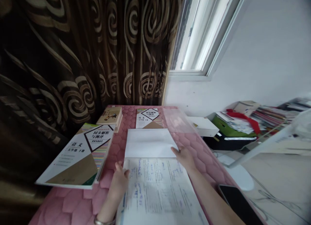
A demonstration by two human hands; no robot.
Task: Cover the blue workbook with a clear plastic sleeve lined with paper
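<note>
In front of me on the pink padded surface lies an open workbook, its printed page marked with blue handwriting. A blank white sheet covers the area at its top end; whether it is bound to the workbook I cannot tell. My right hand has its fingers closed at the right edge of this white sheet. At the workbook's left edge is my left hand, thumb against the page side and fingers curled, with a bracelet around the wrist.
Left of the workbook lies a large printed book, with a small stack of books behind it. A similar book is at the far end. A dark phone rests at the right edge, near a white lamp. Patterned curtains hang behind.
</note>
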